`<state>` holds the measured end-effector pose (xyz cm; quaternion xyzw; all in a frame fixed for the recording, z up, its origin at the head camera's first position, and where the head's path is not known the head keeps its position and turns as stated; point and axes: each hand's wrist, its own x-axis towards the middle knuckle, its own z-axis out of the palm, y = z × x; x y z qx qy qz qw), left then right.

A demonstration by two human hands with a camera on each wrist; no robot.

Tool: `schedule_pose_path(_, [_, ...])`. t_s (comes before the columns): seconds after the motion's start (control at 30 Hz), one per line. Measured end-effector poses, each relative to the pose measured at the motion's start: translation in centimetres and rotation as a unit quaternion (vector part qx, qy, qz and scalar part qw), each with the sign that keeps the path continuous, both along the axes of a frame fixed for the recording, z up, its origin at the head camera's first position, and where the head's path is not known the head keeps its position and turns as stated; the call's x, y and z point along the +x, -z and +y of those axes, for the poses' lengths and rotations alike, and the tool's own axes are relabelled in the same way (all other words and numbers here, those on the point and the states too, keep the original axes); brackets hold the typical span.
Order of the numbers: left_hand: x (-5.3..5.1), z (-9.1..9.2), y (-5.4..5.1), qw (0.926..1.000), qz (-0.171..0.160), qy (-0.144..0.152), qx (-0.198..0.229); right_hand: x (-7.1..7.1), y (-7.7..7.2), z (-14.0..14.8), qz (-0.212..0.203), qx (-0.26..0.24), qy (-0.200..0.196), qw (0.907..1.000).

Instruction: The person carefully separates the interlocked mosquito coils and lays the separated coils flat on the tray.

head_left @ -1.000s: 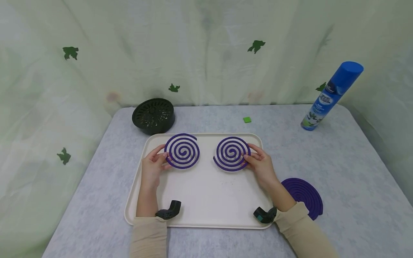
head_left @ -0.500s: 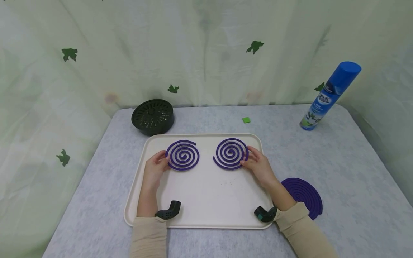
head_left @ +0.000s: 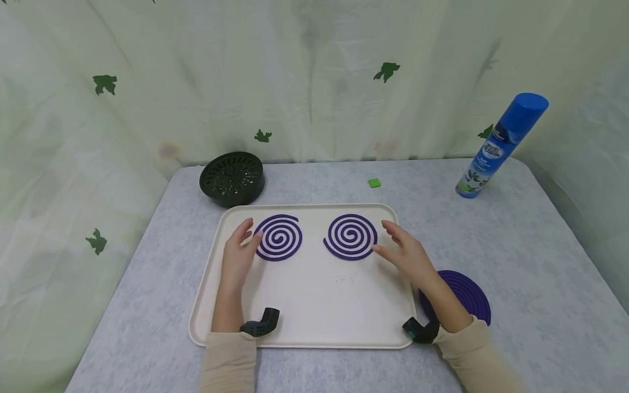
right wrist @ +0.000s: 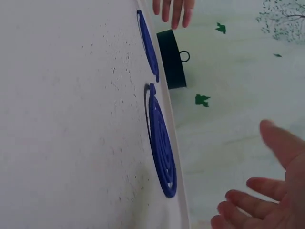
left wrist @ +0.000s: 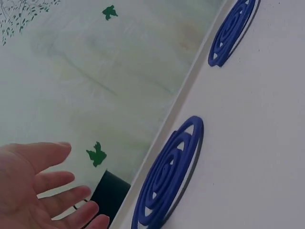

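Observation:
Two purple mosquito coils lie flat and apart on a white tray [head_left: 314,316]. Beside the left coil [head_left: 278,238] is my left hand [head_left: 238,259], its fingers spread and holding nothing; in the left wrist view a gap shows between that hand [left wrist: 38,191] and the coil [left wrist: 167,176]. My right hand [head_left: 405,256] hovers just right of the right coil [head_left: 350,237], thumb and fingers apart. The right wrist view shows this hand [right wrist: 267,191] with nothing in its grasp and the coil [right wrist: 162,143] on the tray.
A disc of nested purple coils [head_left: 467,295] lies right of the tray, partly behind my right forearm. Beyond the tray stand a dark green round holder [head_left: 232,179], a small green square [head_left: 374,183] and a blue spray can [head_left: 501,144]. Dark crumbs [head_left: 344,280] dot the tray.
Both coils have come down from my hands onto the tray. My fingers have let go of them, and the right hand has drawn back to the right.

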<state>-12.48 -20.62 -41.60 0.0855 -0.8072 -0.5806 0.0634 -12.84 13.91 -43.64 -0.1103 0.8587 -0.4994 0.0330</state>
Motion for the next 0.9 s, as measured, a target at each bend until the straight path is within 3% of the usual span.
schedule_pose_path(0.13, [0.6, 1.7, -1.5, 0.9969, 0.053, 0.028, -0.050, 1.0, -1.0, 1.5, 0.063, 0.043, -0.018, 0.9969])
schedule_pose_path(0.2, [0.5, 2.3, -1.3, 0.9920, 0.086, 0.047, -0.079, 1.6, -1.5, 2.5, 0.084, 0.063, -0.024, 0.9941])
schedule_pose_path(0.3, [0.6, 3.7, -1.7, 0.9809, 0.132, 0.083, -0.117, 2.5, -2.0, 4.1, 0.107, 0.081, -0.028, 0.9905])
schedule_pose_path(0.43, [1.0, 6.1, -2.6, 0.9600, 0.183, 0.137, -0.162, 3.8, -2.1, 6.5, 0.122, 0.088, -0.019, 0.9885])
schedule_pose_path(0.63, [2.0, 10.6, -2.8, 0.9198, 0.238, 0.230, -0.211, 6.2, -1.3, 9.5, 0.103, 0.078, 0.007, 0.9916])
schedule_pose_path(0.83, [3.3, 15.5, -1.7, 0.8595, 0.317, 0.319, -0.243, 8.2, 0.5, 11.9, 0.090, 0.072, 0.030, 0.9929])
schedule_pose_path(0.9, [3.7, 16.9, -1.2, 0.8453, 0.325, 0.341, -0.253, 8.8, 1.1, 12.6, 0.088, 0.073, 0.039, 0.9927])
